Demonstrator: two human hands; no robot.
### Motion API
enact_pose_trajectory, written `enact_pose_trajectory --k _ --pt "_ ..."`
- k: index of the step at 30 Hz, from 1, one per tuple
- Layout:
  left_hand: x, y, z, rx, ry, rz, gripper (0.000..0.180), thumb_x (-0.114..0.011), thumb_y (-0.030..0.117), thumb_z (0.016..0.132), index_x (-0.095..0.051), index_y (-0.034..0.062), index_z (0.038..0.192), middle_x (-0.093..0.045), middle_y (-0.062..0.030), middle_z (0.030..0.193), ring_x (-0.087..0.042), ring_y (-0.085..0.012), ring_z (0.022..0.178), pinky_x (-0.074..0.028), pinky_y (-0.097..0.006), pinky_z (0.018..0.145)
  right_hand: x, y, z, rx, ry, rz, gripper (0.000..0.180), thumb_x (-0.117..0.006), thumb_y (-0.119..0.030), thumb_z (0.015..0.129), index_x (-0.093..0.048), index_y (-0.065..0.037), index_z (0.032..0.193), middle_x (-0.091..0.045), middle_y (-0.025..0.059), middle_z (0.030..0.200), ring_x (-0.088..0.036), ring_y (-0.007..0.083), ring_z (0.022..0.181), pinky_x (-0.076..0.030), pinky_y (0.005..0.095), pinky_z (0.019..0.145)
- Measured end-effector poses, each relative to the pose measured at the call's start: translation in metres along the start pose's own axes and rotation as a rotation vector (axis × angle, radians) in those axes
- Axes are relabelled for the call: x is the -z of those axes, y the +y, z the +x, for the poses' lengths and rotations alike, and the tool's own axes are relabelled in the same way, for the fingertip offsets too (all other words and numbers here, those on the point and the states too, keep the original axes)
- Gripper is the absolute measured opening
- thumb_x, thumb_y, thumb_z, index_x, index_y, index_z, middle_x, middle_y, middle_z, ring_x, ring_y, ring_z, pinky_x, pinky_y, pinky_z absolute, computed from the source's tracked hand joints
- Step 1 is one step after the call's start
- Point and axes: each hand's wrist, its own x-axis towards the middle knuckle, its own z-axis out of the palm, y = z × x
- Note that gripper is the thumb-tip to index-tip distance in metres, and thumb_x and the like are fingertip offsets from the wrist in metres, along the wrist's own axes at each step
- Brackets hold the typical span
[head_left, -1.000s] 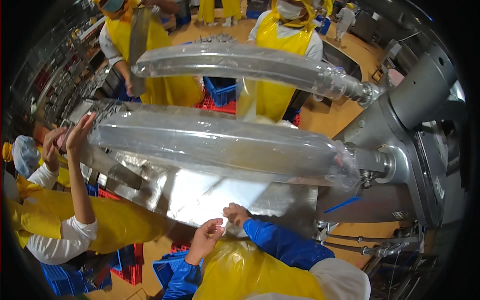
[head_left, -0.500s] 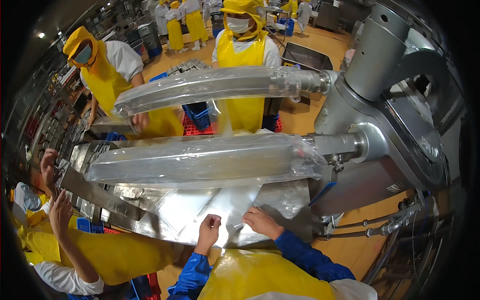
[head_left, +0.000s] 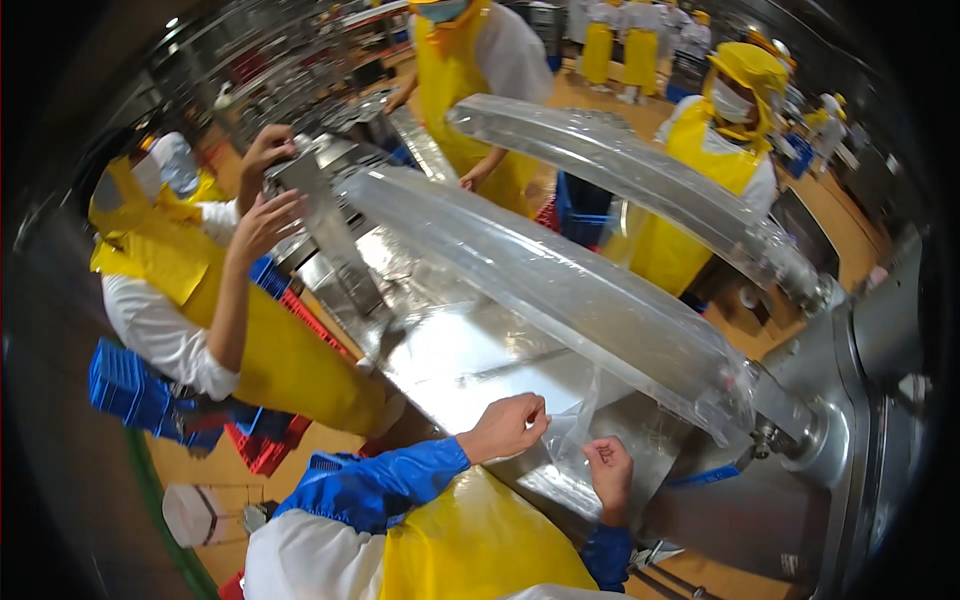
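Observation:
My left hand (head_left: 508, 425) is closed, thumb and fingertips pinched over the near edge of the steel table (head_left: 455, 345). To its right my right hand (head_left: 610, 472) is also closed, its fingers curled in toward the left one. Thin clear plastic film (head_left: 572, 428) stretches between the two hands, its edge at the fingertips; its full outline is hard to see. Just beyond the hands runs a long steel pipe wrapped in a clear plastic sleeve (head_left: 560, 280). Farther off, a second pipe in a similar sleeve (head_left: 620, 160) lies roughly alongside.
Both pipes join a large steel machine (head_left: 850, 400) at the right. A co-worker (head_left: 250, 330) stands at the left, hands raised beside a steel bar (head_left: 335, 235). Two more co-workers stand across the table. Blue crates (head_left: 135, 390) and a red crate (head_left: 268, 445) sit lower left.
The view has swung to the left, so the pipes now slant down to the right. My hands stay near the film, with the left now reaching across farther from the sleeve side.

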Motion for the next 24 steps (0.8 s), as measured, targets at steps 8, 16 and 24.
enact_pose_trajectory --k 8,16,24 --pt "-0.005 0.013 0.011 -0.491 -0.116 0.561 0.031 -0.065 0.015 0.081 -0.059 0.0098 0.111 -0.056 -0.0082 0.104 -0.059 -0.0249 0.098 -0.048 -0.041 0.081 -0.016 -0.071 -0.006 0.305 0.003 -0.720 0.022 -0.075 -0.007 0.076 -0.066 -0.008 0.097 -0.065 0.0089 0.087 -0.064 0.0361 0.092 -0.049 0.0500 0.085" --pt "0.008 0.007 0.002 -0.301 0.008 0.506 0.023 -0.062 0.010 0.085 -0.057 0.0077 0.107 -0.056 -0.0098 0.096 -0.060 -0.0288 0.090 -0.047 -0.041 0.076 0.017 -0.071 0.000 0.118 0.220 -0.499 0.023 -0.068 -0.005 0.086 -0.058 -0.004 0.107 -0.061 0.0174 0.087 -0.062 0.0376 0.080 -0.049 0.0468 0.072" --pt "-0.065 -0.016 -0.027 0.446 -0.014 -0.848 0.016 -0.065 0.019 0.100 -0.059 0.0043 0.102 -0.061 -0.0039 0.085 -0.059 -0.0150 0.074 -0.049 -0.031 0.069 0.017 -0.045 -0.010 0.194 0.335 -0.499 0.019 -0.065 -0.008 0.095 -0.056 -0.003 0.111 -0.062 0.0204 0.092 -0.063 0.0373 0.078 -0.049 0.0458 0.070"
